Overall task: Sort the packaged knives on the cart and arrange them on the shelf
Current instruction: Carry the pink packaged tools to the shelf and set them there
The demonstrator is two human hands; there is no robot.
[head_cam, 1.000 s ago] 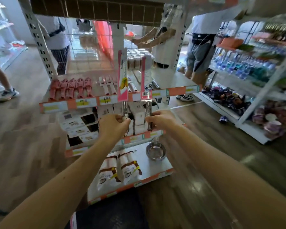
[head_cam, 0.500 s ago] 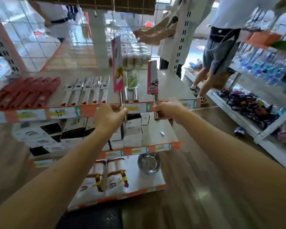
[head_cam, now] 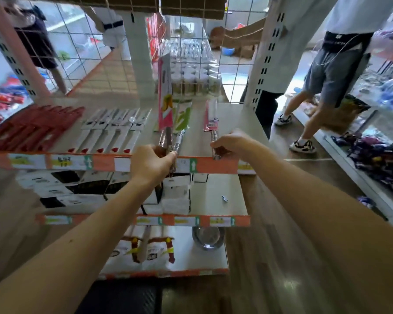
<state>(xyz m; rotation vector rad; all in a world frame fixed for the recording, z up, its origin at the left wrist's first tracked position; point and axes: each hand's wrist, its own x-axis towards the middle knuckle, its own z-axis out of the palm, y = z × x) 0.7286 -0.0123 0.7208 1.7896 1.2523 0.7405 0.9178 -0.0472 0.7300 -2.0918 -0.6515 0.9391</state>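
Just above the centre of the frame, a metal-handled knife in a tall pink card sleeve (head_cam: 164,96) stands nearly upright, its handle gripped in the left hand (head_cam: 153,163), fingers closed round it at the front lip of the grey metal top shelf (head_cam: 241,123). To its right, a shorter knife in a pink and white sleeve (head_cam: 210,118) lies along the shelf, blade end away from the viewer; the right hand (head_cam: 233,145) has fingers curled over its steel handle at the orange price strip (head_cam: 213,165). Between them a knife in a green and white sleeve (head_cam: 183,116) already rests flat.

The step looks like laying both knives down in a row. To do it well, the left hand should probably tip the tall pack forward and flat, parallel to the green one and just beside it, without nudging it. The right knife wants sliding back so its handle end clears the shelf edge. Further left sit a row of white boxed items (head_cam: 114,130) and red plastic items (head_cam: 34,128); keep the knives apart from those.
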